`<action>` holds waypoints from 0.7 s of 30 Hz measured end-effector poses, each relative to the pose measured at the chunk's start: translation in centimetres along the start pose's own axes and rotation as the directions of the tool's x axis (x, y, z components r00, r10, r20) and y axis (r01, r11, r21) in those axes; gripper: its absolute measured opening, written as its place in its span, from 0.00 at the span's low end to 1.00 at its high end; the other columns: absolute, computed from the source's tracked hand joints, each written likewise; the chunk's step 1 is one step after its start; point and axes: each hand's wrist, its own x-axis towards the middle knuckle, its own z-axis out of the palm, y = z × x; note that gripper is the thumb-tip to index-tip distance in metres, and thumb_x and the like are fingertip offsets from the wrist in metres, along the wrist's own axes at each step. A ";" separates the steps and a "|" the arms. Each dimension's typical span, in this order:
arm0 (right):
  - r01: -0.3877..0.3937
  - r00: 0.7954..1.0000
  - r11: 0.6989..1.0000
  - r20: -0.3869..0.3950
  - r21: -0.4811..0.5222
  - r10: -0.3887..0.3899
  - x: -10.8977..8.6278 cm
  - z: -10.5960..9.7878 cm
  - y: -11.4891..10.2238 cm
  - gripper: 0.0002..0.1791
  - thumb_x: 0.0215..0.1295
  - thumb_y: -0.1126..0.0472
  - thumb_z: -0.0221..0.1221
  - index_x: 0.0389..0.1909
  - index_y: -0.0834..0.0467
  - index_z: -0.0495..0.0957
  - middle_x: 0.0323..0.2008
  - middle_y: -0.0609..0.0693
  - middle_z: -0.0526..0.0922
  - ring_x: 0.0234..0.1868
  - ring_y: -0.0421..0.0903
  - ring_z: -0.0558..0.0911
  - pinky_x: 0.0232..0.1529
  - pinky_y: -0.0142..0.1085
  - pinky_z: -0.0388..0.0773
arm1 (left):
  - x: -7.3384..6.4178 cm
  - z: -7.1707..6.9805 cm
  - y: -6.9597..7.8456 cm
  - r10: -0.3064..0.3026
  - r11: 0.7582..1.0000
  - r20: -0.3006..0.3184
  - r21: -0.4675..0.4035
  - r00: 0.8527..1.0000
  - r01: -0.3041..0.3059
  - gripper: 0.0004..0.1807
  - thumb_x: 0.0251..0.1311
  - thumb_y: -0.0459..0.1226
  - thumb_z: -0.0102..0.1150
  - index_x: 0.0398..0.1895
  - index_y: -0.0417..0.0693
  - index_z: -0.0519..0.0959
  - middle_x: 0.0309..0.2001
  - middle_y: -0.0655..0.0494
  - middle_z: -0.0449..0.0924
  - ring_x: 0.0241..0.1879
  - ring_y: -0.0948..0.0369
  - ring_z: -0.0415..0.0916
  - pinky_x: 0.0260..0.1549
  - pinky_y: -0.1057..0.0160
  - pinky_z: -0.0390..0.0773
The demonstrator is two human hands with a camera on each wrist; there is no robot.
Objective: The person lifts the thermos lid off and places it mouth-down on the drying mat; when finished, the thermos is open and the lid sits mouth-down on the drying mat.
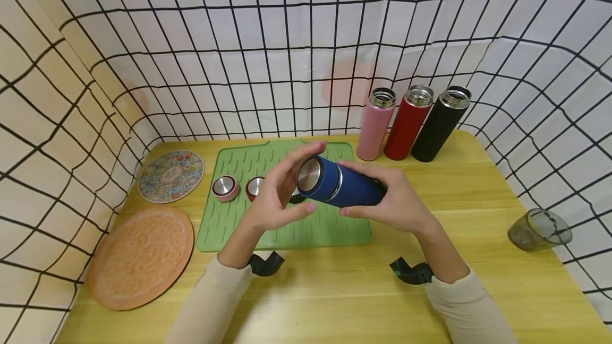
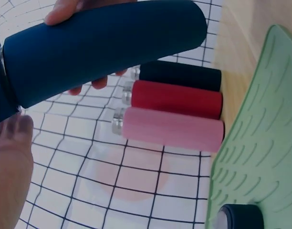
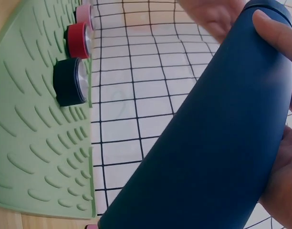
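A blue thermos bottle [image 1: 360, 187] is held tilted above the green mat, its blue lid [image 1: 323, 178] with a steel top on and pointing left. My right hand [image 1: 404, 198] grips the bottle's body, thumb and fingers on opposite sides. Around the lid end, my left hand [image 1: 272, 195] has its fingers and thumb spread apart; whether they touch the lid is unclear. Below lie a pink lid [image 1: 224, 189], a red lid [image 1: 252, 187] and a black lid [image 3: 69, 82], the last two partly hidden by the left hand in the head view.
Lidless pink [image 1: 374, 129], red [image 1: 406, 129] and black [image 1: 437, 129] bottles stand at the back right. The green drying mat [image 1: 287, 232] lies centrally. Leftward are a patterned round mat [image 1: 170, 175] and an orange round mat [image 1: 141, 256]. A grey glass [image 1: 537, 230] is at far right.
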 end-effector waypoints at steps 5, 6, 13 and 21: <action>0.009 1.000 0.999 0.019 0.034 -0.010 0.0 0.0 -0.1 0.45 0.50 0.63 0.79 0.71 0.43 0.74 0.66 0.47 0.78 0.64 0.49 0.74 0.57 0.42 0.81 | -0.1 -0.2 0.3 0.025 0.998 0.075 -0.059 0.997 -0.021 0.41 0.65 0.34 0.63 0.76 0.27 0.57 0.79 0.42 0.59 0.79 0.42 0.54 0.76 0.50 0.64; 0.006 1.000 0.999 0.018 0.037 -0.007 0.1 0.0 -0.1 0.45 0.50 0.64 0.79 0.72 0.43 0.74 0.66 0.47 0.78 0.64 0.49 0.74 0.57 0.43 0.81 | -0.1 -0.3 0.4 0.011 0.998 0.070 -0.063 0.997 -0.006 0.40 0.64 0.32 0.62 0.76 0.27 0.57 0.79 0.44 0.60 0.79 0.43 0.55 0.75 0.50 0.65; -0.032 0.999 0.999 -0.018 0.020 0.032 0.0 0.1 0.1 0.44 0.52 0.61 0.78 0.72 0.39 0.73 0.66 0.46 0.78 0.64 0.51 0.74 0.57 0.48 0.80 | -0.2 -0.1 0.3 -0.109 0.994 -0.087 0.016 0.990 0.111 0.41 0.61 0.43 0.73 0.73 0.35 0.67 0.71 0.48 0.70 0.71 0.50 0.67 0.66 0.55 0.76; -0.021 1.000 1.000 -0.012 0.018 0.021 0.0 0.1 -0.1 0.45 0.51 0.61 0.79 0.71 0.40 0.74 0.66 0.46 0.78 0.64 0.50 0.74 0.57 0.49 0.80 | 0.0 0.1 0.1 0.002 0.998 -0.060 0.057 0.998 0.002 0.47 0.63 0.47 0.70 0.76 0.30 0.60 0.74 0.40 0.64 0.74 0.43 0.62 0.72 0.49 0.69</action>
